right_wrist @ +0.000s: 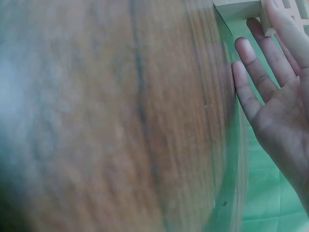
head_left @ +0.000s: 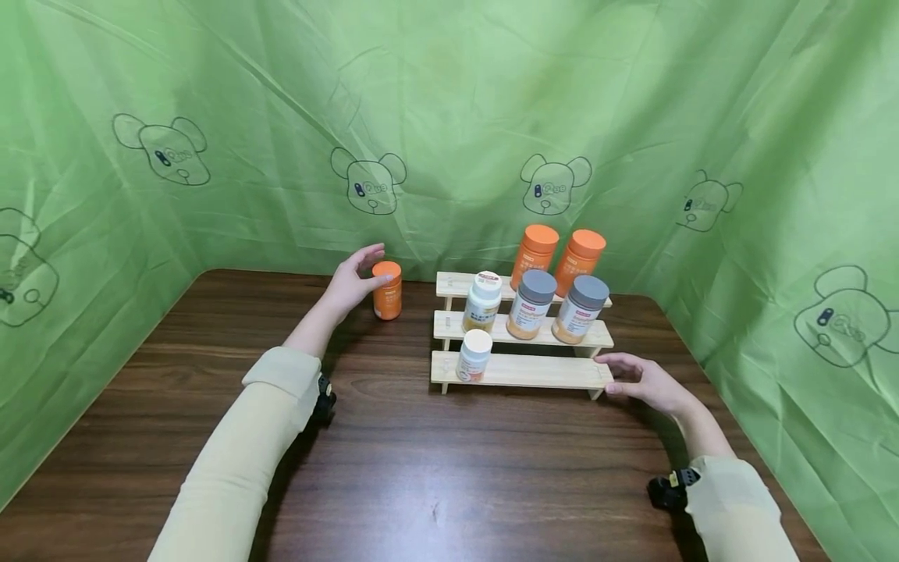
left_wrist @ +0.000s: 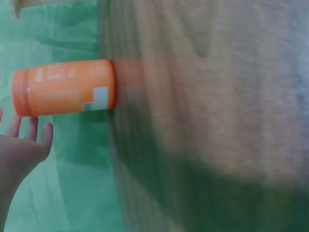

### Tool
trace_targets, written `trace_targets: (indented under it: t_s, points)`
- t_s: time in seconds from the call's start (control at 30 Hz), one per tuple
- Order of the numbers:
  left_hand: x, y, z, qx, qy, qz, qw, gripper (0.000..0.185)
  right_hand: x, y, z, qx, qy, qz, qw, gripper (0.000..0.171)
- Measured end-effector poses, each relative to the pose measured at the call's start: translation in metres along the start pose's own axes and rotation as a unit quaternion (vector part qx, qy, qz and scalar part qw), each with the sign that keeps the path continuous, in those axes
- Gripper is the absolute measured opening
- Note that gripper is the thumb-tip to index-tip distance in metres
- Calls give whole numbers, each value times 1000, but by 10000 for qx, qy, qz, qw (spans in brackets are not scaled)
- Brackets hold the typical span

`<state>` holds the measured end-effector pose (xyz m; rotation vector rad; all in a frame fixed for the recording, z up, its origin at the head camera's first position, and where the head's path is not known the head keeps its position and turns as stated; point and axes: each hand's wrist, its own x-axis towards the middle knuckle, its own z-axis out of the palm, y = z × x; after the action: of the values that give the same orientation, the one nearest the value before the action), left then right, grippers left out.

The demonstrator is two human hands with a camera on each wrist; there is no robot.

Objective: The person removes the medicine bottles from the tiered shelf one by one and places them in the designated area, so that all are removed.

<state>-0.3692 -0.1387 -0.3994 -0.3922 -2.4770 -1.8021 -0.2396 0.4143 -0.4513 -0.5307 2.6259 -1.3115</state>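
Orange bottle (head_left: 387, 290), touching left grip (head_left: 349, 287)

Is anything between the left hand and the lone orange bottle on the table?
Nothing visible. The left hand is open right beside the orange bottle, which stands upright on the table, left of the rack. The wrist view shows a clear gap between fingers and bottle.

Head view: we look forward and down over the dark wooden table (head_left: 421, 468) | left wrist view: close, blurred, facing the small orange plastic bottle (left_wrist: 63, 87), shared with head view (head_left: 387, 289) | right wrist view: close over tabletop, sharing the stepped pale wooden rack (right_wrist: 236, 7).
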Motion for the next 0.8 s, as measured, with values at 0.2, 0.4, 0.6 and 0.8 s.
trace_targets:
  t_s: [0.2, 0.4, 0.6, 0.8]
  points:
    - [1, 22, 2, 166, 16, 118, 9998, 71, -1, 1, -1, -37, -42, 43, 10000, 48]
    - [5, 42, 8, 318, 191, 296, 9989, 73, 0, -1, -2, 153, -91, -5, 9998, 48]
    - [8, 65, 13, 454, 147, 246, 9986, 75, 0, -1, -1, 195, -149, -55, 9997, 48]
    - [9, 88, 20, 369, 3, 357, 9987, 74, 1, 1, -1, 237, -145, -112, 9996, 48]
